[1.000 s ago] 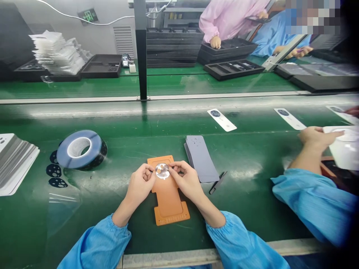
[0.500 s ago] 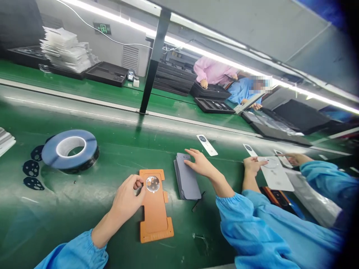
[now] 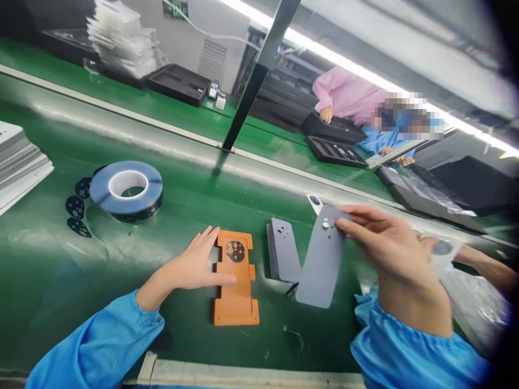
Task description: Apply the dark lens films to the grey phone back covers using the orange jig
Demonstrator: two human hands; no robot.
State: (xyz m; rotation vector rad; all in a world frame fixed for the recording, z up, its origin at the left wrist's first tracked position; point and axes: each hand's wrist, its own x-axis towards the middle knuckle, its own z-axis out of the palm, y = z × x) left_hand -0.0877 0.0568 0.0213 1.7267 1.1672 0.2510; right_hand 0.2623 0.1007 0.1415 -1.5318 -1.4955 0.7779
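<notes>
My right hand (image 3: 389, 246) pinches a thin grey phone back panel (image 3: 318, 270) near its top, where small camera holes show. The panel is lifted and tilted above the bench. To its left lies a stack of similar grey panels (image 3: 287, 251). My left hand (image 3: 192, 265) has its fingers stretched out, the fingertips at the upper left edge of an orange jig (image 3: 237, 312) and the thumb over its middle. In the jig's upper part sits a round dark piece (image 3: 240, 254) with holes. A slim black item (image 3: 290, 290) lies just below the grey stack.
A wide roll of blue tape (image 3: 109, 197) stands left, beside several black perforated pieces (image 3: 75, 207). A stack of white sheets (image 3: 20, 167) is at the far left. A white panel (image 3: 313, 202) lies behind my right hand. A co-worker's forearm (image 3: 484, 265) reaches in from the right.
My right hand has taken a grey panel off the stack and moved it right and up. My left hand has opened from a curled pose and spread over the jig. The view has shifted.
</notes>
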